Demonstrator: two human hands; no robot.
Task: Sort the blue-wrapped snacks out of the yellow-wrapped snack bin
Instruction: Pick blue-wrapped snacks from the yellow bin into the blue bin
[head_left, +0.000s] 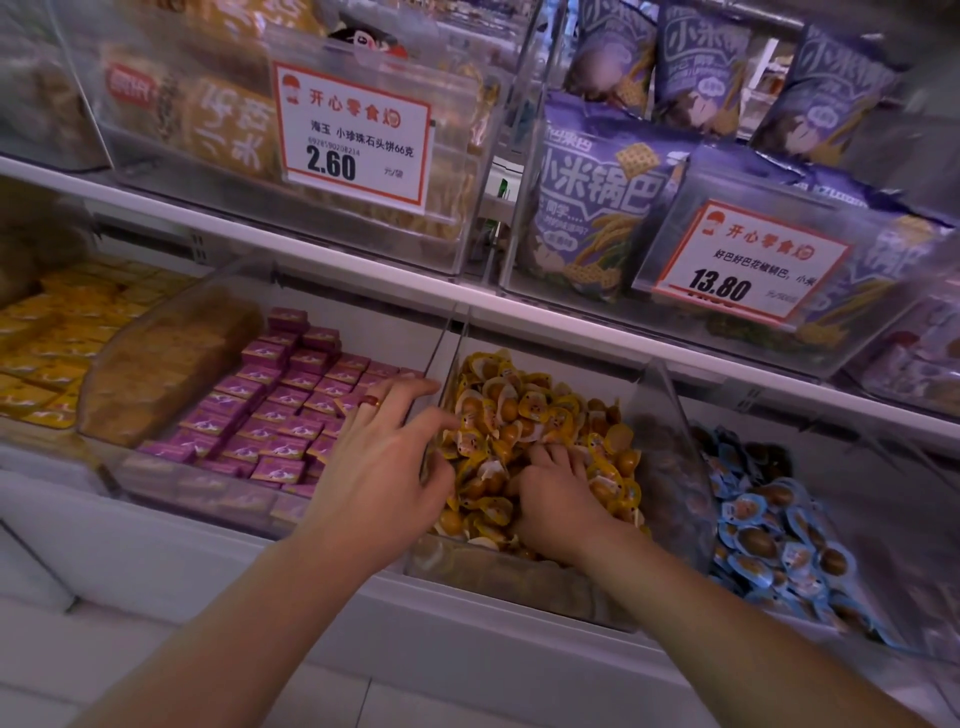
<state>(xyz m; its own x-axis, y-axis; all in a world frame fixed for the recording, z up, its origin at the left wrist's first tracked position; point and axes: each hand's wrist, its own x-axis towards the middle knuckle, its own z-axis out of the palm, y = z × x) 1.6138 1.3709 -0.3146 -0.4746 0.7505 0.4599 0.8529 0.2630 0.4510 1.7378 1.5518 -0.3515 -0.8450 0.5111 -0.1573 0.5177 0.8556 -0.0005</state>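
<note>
Two forearms are stretched toward the yellow-wrapped snack bin (519, 577). Its left wall is touched by the spread left hand (384, 467); the right hand (558, 499) is curled, fingertips buried among yellow packets. Blue-wrapped snacks (769, 540) are piled in the neighbouring right bin.

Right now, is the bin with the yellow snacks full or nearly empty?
Fairly full. The yellow snack bin holds a heap of yellow-wrapped snacks reaching near its clear walls, and the right hand digs into the pile.
</note>
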